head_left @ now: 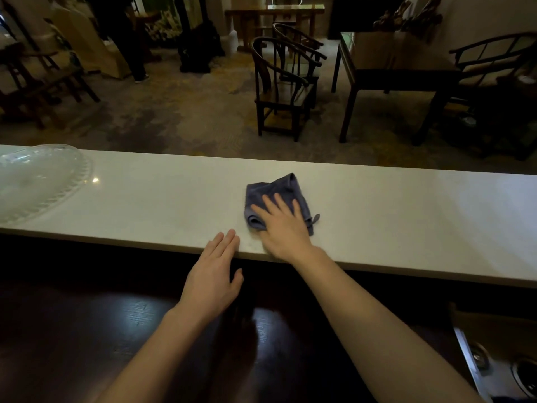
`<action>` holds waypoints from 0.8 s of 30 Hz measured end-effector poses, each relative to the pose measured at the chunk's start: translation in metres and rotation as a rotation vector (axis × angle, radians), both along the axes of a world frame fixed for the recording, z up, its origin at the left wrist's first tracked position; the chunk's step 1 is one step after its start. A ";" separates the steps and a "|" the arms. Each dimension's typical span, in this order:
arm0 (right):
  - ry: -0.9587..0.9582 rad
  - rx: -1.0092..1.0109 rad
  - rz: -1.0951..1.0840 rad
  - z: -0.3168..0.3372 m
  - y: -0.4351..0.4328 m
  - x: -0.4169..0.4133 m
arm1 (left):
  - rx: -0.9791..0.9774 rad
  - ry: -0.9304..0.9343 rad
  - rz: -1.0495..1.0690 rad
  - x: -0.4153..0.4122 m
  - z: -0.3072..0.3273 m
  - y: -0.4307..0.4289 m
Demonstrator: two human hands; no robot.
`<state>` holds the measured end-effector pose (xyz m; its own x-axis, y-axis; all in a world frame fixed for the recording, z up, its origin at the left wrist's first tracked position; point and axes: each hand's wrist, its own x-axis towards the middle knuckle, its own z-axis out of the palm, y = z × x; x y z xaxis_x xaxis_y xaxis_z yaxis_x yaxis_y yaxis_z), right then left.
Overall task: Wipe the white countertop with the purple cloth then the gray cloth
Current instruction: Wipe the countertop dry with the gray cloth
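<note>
A folded purple cloth (pixel 279 189) lies on the white countertop (pixel 406 216), near its middle. My right hand (pixel 283 228) presses flat on the near half of the cloth, fingers spread. The cloth's far corner and a small loop tag at its right side stick out past the hand. My left hand (pixel 213 274) rests flat with its fingertips on the counter's near edge, just left of the cloth, holding nothing. No gray cloth is in view.
A clear glass platter (pixel 37 184) sits at the counter's left end. Below the near edge is a dark wooden surface (pixel 87 330). Metal fittings (pixel 494 367) show at the bottom right. Beyond the counter stand dark chairs (pixel 284 88) and a table (pixel 392 62).
</note>
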<state>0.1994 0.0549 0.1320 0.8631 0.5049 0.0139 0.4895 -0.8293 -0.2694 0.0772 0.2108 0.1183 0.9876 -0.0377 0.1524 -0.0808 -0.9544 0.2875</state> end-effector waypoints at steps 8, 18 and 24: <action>-0.060 0.026 0.125 0.002 -0.041 -0.047 | -0.014 -0.006 0.004 -0.001 -0.001 0.000; -0.210 0.027 -0.216 -0.004 -0.133 -0.081 | -0.004 -0.037 0.047 -0.004 -0.002 -0.011; 0.029 0.550 -0.475 0.024 -0.144 -0.085 | -0.161 -0.094 0.088 -0.002 0.014 -0.029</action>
<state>0.1142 -0.0889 0.1556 0.9913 0.0020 0.1314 0.0962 -0.6917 -0.7158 0.0751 0.1818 0.1324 0.9671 0.0810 0.2410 -0.0323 -0.9011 0.4325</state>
